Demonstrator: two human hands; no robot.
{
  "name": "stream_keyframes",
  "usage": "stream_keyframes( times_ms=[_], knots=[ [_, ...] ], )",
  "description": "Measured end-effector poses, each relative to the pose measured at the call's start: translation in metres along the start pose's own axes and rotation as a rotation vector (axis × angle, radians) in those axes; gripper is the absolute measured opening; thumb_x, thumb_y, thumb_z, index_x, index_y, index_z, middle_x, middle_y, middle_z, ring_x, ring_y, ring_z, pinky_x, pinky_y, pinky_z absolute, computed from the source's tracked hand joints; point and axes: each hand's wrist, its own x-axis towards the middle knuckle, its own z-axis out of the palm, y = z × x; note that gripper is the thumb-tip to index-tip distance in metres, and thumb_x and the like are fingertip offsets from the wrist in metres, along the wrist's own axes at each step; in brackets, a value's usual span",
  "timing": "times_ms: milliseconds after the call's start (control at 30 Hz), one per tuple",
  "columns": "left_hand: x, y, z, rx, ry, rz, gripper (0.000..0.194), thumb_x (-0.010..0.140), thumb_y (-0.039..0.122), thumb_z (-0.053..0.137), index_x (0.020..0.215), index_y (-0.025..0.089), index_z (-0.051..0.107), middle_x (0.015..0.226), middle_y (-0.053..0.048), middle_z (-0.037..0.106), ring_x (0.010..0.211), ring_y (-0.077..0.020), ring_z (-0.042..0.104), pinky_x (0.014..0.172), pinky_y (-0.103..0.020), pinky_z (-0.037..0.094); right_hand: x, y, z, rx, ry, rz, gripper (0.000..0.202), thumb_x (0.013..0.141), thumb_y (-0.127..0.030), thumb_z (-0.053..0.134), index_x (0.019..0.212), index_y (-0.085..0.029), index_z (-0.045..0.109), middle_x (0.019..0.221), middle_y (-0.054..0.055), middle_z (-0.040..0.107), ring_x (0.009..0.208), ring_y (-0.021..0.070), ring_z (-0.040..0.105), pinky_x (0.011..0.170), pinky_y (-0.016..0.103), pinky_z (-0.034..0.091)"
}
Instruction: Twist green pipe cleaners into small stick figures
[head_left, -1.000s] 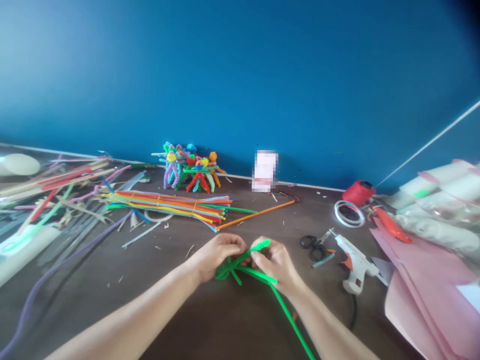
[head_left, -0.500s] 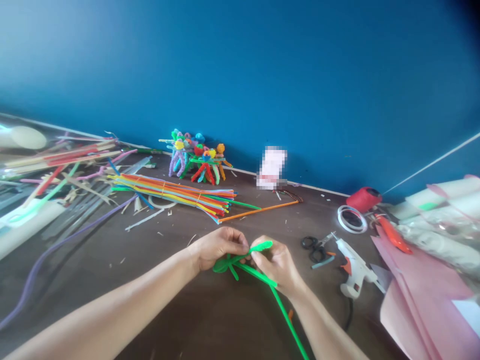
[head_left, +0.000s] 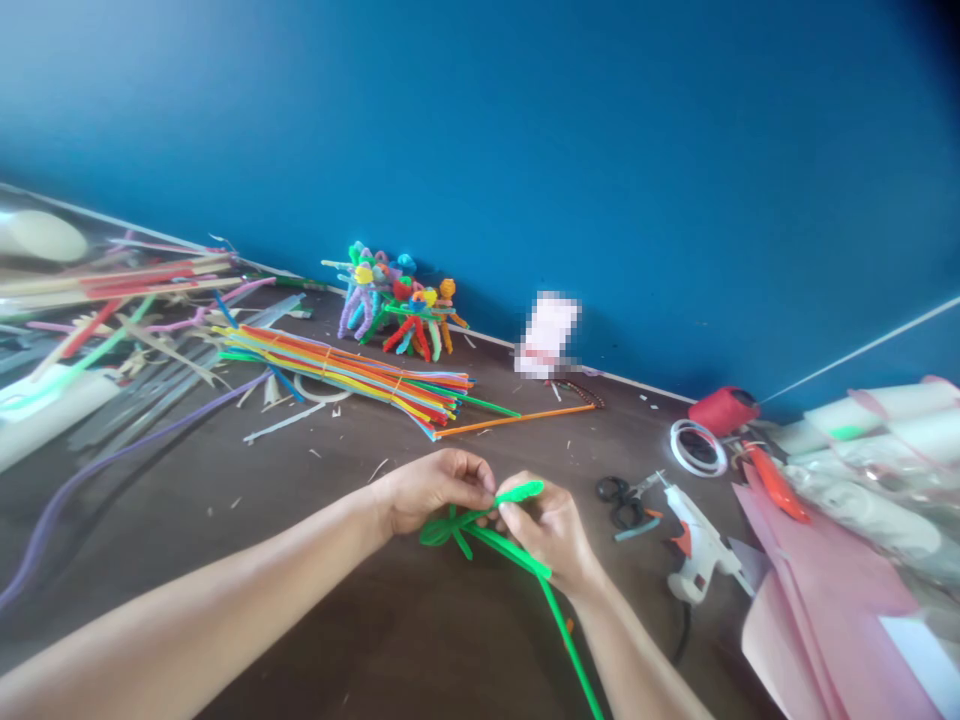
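Note:
Between my hands is a bright green pipe cleaner shape (head_left: 480, 536), with loops bunched at its left end and a flattened loop poking up at the right. One long green stem runs from it down toward the bottom of the view. My left hand (head_left: 439, 492) pinches it near the bunched loops, fingers closed. Thumb and fingers of my right hand (head_left: 553, 525) are closed on it just to the right, below the upper loop. The two hands nearly touch, and the fingertips partly hide where the green stems cross.
Behind my hands lie a bundle of colourful pipe cleaners (head_left: 352, 375) and several small pipe cleaner figures (head_left: 405, 300) by the wall. To the right are black scissors (head_left: 626, 500), a white glue gun (head_left: 701, 545), a tape roll (head_left: 697, 448) and pink sheets (head_left: 832, 570).
The view has tilted slightly, so the things on the right shift left. Both hands keep their hold on the green pipe cleaner shape, with hardly any movement.

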Motion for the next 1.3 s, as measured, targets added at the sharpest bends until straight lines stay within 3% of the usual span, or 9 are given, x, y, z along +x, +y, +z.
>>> stream_keyframes(
  times_ms=[600, 833, 1300],
  knots=[
    [0.0012, -0.0012, -0.0005, 0.029, 0.017, 0.009, 0.020, 0.056, 0.017, 0.072, 0.064, 0.012, 0.054, 0.056, 0.000, 0.061, 0.054, -0.0097, 0.057, 0.056, -0.020, 0.043, -0.0007, 0.0008, 0.0006, -0.040, 0.008, -0.008, 0.008, 0.076, -0.017, 0.048, 0.070, -0.016, 0.053, 0.057, -0.001, 0.055, 0.051, 0.0089, 0.050, 0.049, 0.018, 0.041],
    [0.0023, -0.0011, 0.0019, 0.089, 0.089, 0.036, 0.022, 0.054, 0.019, 0.072, 0.063, 0.012, 0.053, 0.053, 0.001, 0.059, 0.051, -0.0078, 0.055, 0.052, -0.018, 0.040, 0.0005, -0.0031, 0.0014, -0.113, 0.042, -0.049, 0.009, 0.074, -0.017, 0.049, 0.067, -0.016, 0.053, 0.055, -0.003, 0.051, 0.049, 0.0082, 0.046, 0.048, 0.018, 0.038],
    [0.0052, -0.0056, 0.0066, 0.426, 0.262, 0.174, 0.017, 0.056, 0.019, 0.064, 0.065, 0.013, 0.051, 0.055, 0.003, 0.054, 0.052, -0.0079, 0.050, 0.053, -0.020, 0.039, 0.0011, -0.0009, 0.0049, -0.344, 0.175, -0.065, 0.012, 0.071, -0.019, 0.047, 0.059, -0.016, 0.048, 0.051, -0.005, 0.044, 0.049, 0.0081, 0.042, 0.049, 0.018, 0.036]
  ],
)
